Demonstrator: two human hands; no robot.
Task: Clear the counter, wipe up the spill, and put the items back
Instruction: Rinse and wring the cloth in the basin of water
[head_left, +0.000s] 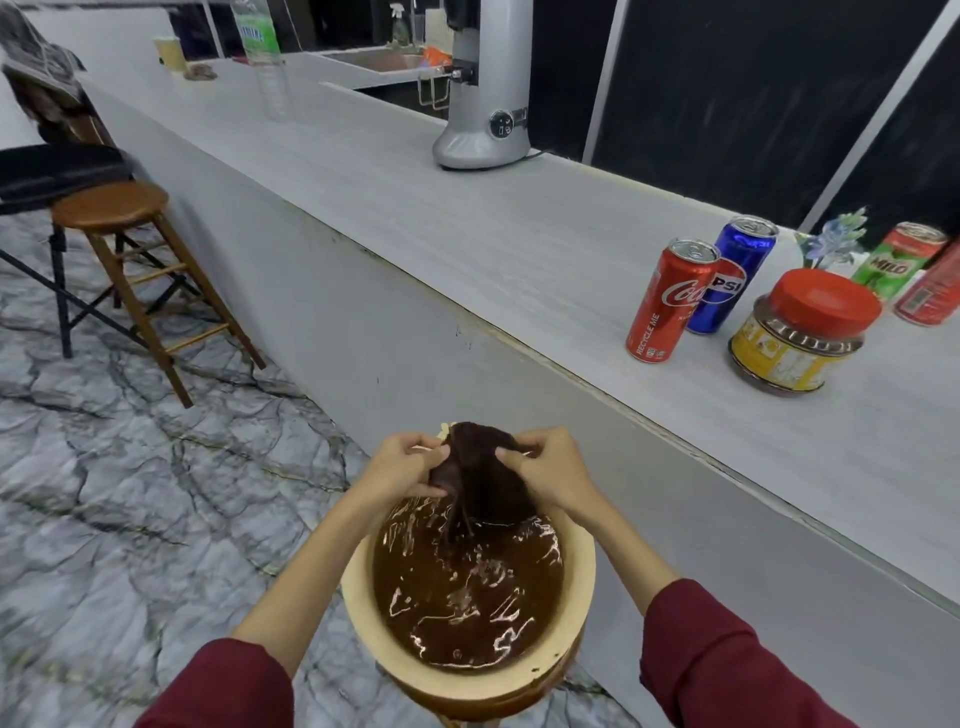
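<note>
A dark brown wet cloth (485, 475) hangs over a cream basin (358, 577) full of brown water, below the counter's front edge. My left hand (402, 467) and my right hand (550, 470) both grip the cloth's top, one on each side, and water streams from it into the basin. On the grey counter (467, 218) at the right stand a red Coca-Cola can (667, 301), a blue Pepsi can (735, 273), a jar with a red lid (802, 332), a green Milo can (896, 260) and another red can (932, 296).
A silver appliance (485, 93) stands further along the counter, with a water bottle (255, 31), a cup (169, 52) and a sink (379, 60) beyond. A small flower vase (836, 241) is behind the jar. A wooden stool (119, 208) stands on the marble floor at left.
</note>
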